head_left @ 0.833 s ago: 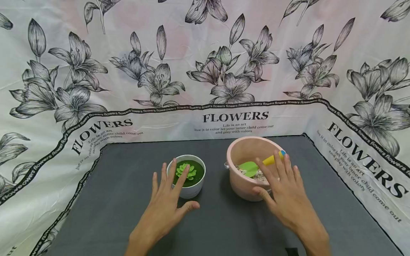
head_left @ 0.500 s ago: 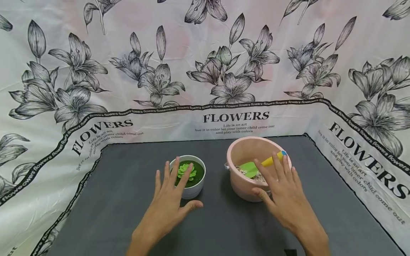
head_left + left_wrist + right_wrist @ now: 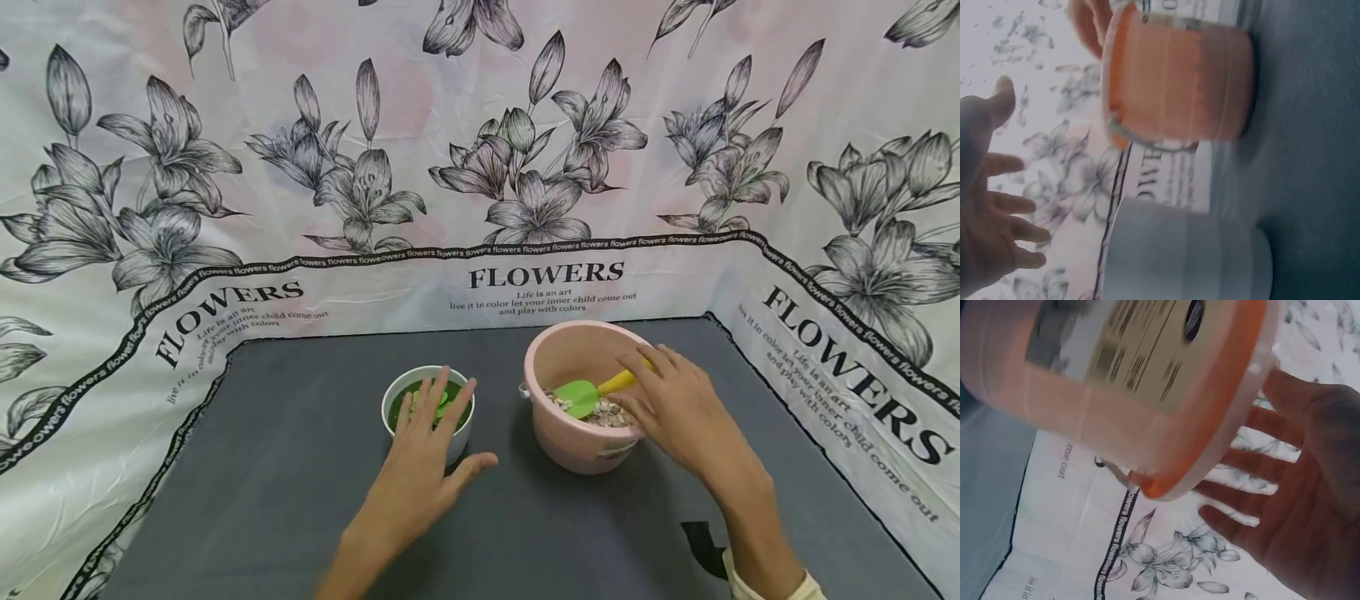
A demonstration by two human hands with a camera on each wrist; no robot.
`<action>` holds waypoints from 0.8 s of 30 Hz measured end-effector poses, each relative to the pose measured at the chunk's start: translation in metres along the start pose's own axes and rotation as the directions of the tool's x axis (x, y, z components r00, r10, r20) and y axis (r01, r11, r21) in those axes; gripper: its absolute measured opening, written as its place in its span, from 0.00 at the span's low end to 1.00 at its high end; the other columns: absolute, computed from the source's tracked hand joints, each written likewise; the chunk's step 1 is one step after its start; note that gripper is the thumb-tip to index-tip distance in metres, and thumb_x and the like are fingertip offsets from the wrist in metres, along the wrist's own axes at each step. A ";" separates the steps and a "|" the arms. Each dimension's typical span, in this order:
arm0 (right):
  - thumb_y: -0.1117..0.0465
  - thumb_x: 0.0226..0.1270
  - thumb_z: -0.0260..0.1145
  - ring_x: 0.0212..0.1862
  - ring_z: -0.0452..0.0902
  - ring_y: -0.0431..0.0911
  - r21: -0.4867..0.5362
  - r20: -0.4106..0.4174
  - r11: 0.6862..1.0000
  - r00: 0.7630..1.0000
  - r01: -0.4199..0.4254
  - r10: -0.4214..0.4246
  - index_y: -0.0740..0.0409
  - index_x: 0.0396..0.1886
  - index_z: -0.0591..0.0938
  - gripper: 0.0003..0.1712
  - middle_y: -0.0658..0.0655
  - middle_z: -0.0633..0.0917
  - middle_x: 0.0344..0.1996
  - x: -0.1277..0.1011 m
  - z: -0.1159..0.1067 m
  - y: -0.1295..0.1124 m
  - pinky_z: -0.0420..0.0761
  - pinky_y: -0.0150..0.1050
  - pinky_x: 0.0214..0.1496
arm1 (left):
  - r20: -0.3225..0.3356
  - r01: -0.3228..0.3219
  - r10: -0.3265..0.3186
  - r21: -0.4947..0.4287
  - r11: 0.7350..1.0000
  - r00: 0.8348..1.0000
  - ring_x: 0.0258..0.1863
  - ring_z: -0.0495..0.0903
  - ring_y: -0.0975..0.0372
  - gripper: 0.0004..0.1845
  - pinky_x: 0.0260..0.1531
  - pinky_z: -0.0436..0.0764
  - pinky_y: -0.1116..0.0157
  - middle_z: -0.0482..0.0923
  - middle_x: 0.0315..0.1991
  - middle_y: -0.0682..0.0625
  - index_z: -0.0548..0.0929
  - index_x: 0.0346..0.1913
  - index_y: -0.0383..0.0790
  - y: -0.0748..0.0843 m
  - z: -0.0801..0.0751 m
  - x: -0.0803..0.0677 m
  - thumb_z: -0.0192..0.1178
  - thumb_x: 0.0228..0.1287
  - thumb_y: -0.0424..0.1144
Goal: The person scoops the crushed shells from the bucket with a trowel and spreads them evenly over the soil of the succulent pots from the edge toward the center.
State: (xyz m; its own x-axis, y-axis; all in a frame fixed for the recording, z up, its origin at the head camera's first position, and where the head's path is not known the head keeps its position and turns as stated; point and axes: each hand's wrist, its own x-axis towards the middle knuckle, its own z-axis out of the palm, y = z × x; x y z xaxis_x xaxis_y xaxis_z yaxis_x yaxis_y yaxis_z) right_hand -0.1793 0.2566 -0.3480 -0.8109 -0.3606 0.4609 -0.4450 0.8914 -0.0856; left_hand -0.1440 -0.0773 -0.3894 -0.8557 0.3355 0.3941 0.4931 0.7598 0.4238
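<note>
- Nearest me, low in the head view, I am seeing the left hand (image 3: 423,467) hovering with fingers straight and spread, gripping nothing; its fingertips are lying over the near rim of the white pot (image 3: 427,412), just left of frame centre.
- The left wrist view is showing the same hand (image 3: 988,212) open at the left edge, clear of the white pot's wall (image 3: 1191,256).
- That pot is holding a small green succulent (image 3: 438,400), partly hidden behind the fingers.
- To the lower right, the right hand (image 3: 678,408) is reaching over the near right rim of the pink bucket (image 3: 577,442); I cannot tell whether its fingers are pinching the handle of the toy spade (image 3: 592,392) or only touching it.
- The right wrist view is showing its fingers (image 3: 1241,481) spread above the bucket's rim (image 3: 1210,450).
- The spade's green blade is lying on pale pebbles (image 3: 607,414) inside the bucket.
- Both containers are standing on the dark grey mat (image 3: 300,467), near each other but apart.
- Farthest back, the flower-printed backdrop (image 3: 480,150) is filling the upper frame.
</note>
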 end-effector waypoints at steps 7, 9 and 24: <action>0.55 0.63 0.79 0.56 0.73 0.65 -0.066 0.210 0.996 0.975 -0.056 0.069 0.59 0.60 0.84 0.27 0.64 0.84 0.52 0.024 0.006 0.011 0.74 0.64 0.53 | -0.086 -0.092 0.086 -0.074 0.993 0.993 0.83 0.59 0.47 0.42 0.79 0.65 0.40 0.58 0.84 0.43 0.64 0.82 0.43 0.022 0.030 0.030 0.58 0.74 0.63; 0.56 0.61 0.80 0.54 0.72 0.64 -0.103 0.263 0.992 0.960 -0.071 0.096 0.59 0.56 0.84 0.26 0.63 0.83 0.49 0.029 0.009 0.011 0.71 0.64 0.53 | -0.073 -0.097 0.091 -0.083 0.992 0.993 0.83 0.59 0.45 0.42 0.78 0.66 0.40 0.58 0.83 0.41 0.64 0.81 0.41 0.028 0.042 0.039 0.60 0.74 0.62; 0.74 0.61 0.74 0.39 0.64 0.53 -0.014 0.212 0.996 0.973 -0.086 0.087 0.60 0.39 0.90 0.09 0.59 0.81 0.34 0.026 0.013 0.014 0.62 0.48 0.42 | -0.039 0.033 -0.044 -0.246 0.969 0.998 0.76 0.69 0.37 0.39 0.67 0.78 0.40 0.59 0.83 0.40 0.71 0.77 0.40 0.044 0.078 0.055 0.69 0.69 0.54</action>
State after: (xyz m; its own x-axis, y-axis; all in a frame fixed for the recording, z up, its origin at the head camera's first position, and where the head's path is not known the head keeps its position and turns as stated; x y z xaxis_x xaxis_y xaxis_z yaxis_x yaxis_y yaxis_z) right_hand -0.2113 0.2561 -0.3482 -0.9089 -0.3313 0.2534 -0.3678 0.9231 -0.1123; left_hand -0.1820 0.0180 -0.4122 -0.8698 0.2798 0.4065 0.4880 0.6098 0.6245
